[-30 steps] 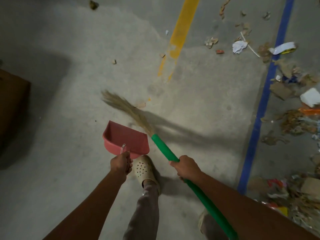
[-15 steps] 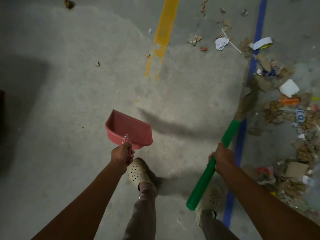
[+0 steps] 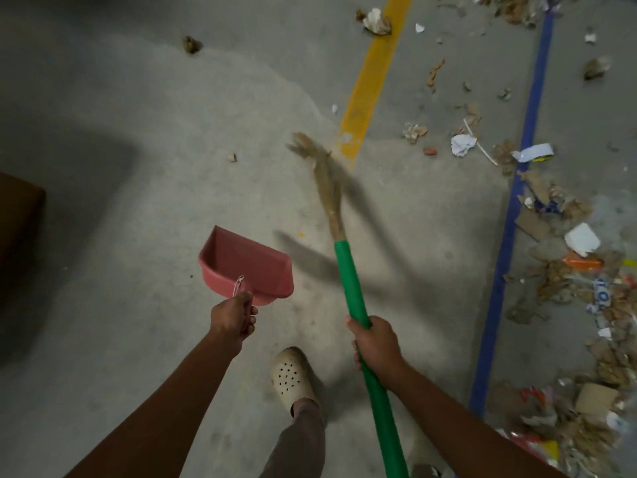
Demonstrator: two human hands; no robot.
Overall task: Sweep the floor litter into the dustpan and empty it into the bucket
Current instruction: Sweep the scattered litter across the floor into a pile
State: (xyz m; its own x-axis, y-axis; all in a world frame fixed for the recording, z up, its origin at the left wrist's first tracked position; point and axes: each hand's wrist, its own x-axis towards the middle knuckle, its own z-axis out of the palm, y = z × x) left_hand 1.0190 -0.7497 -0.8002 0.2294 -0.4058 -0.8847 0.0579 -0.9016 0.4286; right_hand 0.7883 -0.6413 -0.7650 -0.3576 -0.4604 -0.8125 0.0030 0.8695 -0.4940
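Note:
My left hand [image 3: 234,317] grips the handle of a pink dustpan [image 3: 246,265], held above the concrete floor with nothing visible inside it. My right hand [image 3: 377,343] grips the green handle of a broom [image 3: 351,281]. The straw bristles [image 3: 320,167] point forward, blurred, near the end of the yellow floor line [image 3: 370,77]. Litter of paper, cardboard scraps and wrappers [image 3: 579,263] lies heaped along the right, past the blue floor line [image 3: 510,215]. Smaller scraps [image 3: 460,144] are scattered between the two lines. No bucket is in view.
A dark brown box edge [image 3: 17,215] sits at the left border. My foot in a cream perforated clog [image 3: 291,377] stands between my arms. Single scraps [image 3: 191,44] lie on the bare grey concrete at upper left and centre [image 3: 232,157].
The broom swung from the left out to the right litter pile, then back to the centre with its bristles pointing forward. The view shifted, showing more floor ahead. The dustpan stayed in my left hand.

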